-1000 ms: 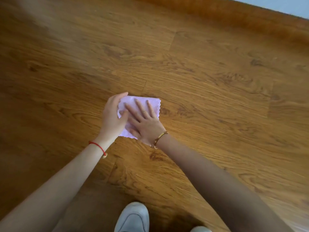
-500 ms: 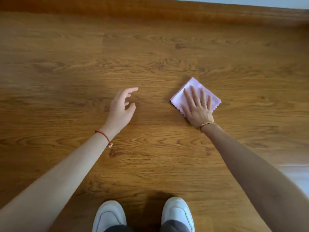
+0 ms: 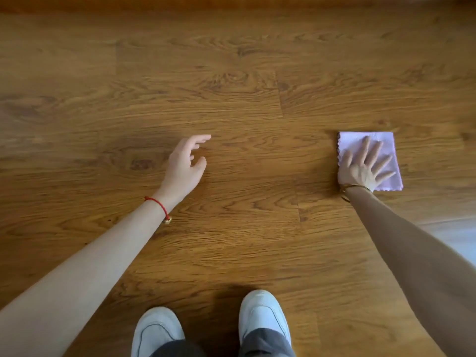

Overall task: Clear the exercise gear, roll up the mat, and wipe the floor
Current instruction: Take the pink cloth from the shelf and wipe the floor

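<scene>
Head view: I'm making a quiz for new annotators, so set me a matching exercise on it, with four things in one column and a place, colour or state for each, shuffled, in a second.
Things
1. left hand
2. right hand
3. lilac cloth
4. shoes

States
a. lies flat under spread fingers
b. fingers relaxed, holds nothing
c. presses flat on something, fingers spread
d. white, at the picture's bottom edge

Pairs: 1-b, 2-c, 3-a, 4-d
</scene>
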Demonstrator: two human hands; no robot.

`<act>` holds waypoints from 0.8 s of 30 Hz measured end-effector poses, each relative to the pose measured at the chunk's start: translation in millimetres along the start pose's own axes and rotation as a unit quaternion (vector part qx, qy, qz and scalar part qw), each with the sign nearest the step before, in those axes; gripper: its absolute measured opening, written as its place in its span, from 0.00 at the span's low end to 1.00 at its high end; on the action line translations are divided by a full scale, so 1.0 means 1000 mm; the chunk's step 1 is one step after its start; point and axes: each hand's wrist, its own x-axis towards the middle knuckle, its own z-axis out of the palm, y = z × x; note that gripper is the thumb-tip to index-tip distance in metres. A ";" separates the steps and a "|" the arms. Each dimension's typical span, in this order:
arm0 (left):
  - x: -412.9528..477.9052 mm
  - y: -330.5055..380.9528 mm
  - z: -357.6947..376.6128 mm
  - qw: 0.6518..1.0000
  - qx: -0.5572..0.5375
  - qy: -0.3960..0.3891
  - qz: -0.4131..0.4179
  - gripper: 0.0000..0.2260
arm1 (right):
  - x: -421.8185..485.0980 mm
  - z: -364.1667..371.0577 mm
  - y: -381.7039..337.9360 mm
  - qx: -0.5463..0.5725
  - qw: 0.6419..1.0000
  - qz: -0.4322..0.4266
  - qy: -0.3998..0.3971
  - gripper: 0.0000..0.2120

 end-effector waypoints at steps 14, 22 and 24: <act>-0.027 -0.064 -0.043 0.979 0.141 0.143 -0.031 0.23 | -0.119 0.079 -0.158 -0.110 0.858 -0.498 -0.061 0.29; -0.060 -0.099 -0.085 0.952 0.170 0.230 -0.106 0.23 | -0.201 0.116 -0.204 -0.143 0.712 -0.684 -0.070 0.28; -0.070 -0.106 -0.097 0.949 0.166 0.238 -0.123 0.23 | -0.203 0.122 -0.229 -0.150 0.706 -0.688 -0.075 0.28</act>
